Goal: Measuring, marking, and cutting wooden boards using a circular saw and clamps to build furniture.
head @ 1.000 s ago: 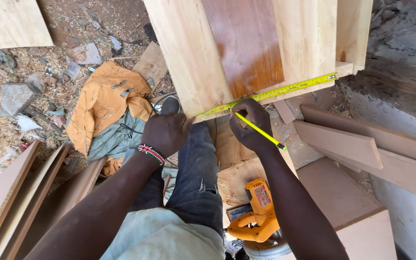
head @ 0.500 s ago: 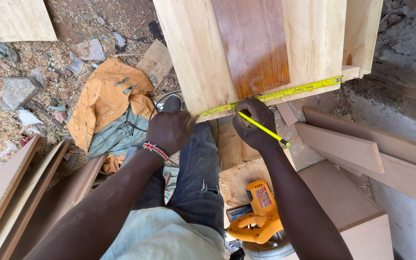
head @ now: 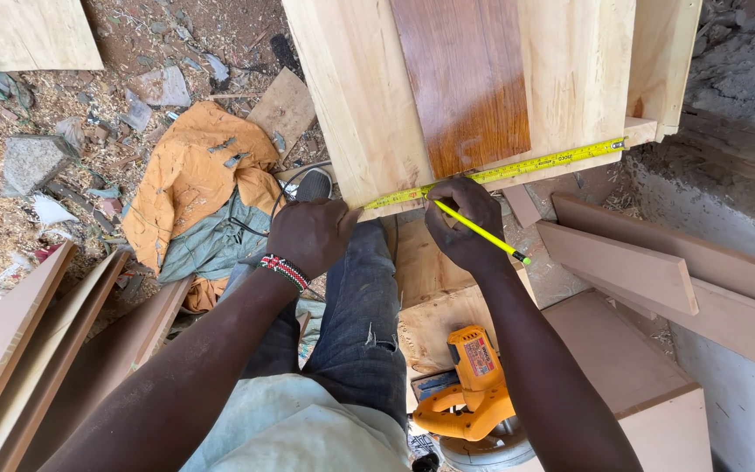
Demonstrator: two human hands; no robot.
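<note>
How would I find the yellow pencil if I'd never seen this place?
Look at the big pale wooden panel up top, with a yellow tape measure along its near edge. Just below it, the right hand holds the pencil: thin, plain yellow, dark-tipped, unlike the flat, marked tape.

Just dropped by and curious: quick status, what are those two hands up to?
Left hand pins yellow tape measure at the wooden panel's edge. Right hand holds yellow pencil, tip at the tape. Nothing in the way.

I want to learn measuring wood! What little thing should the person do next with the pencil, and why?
Probably press the yellow pencil tip down for a short mark on the pale wooden panel. The right hand holds it at the yellow tape measure along the panel's edge, and the left hand pins the tape's end.
</note>
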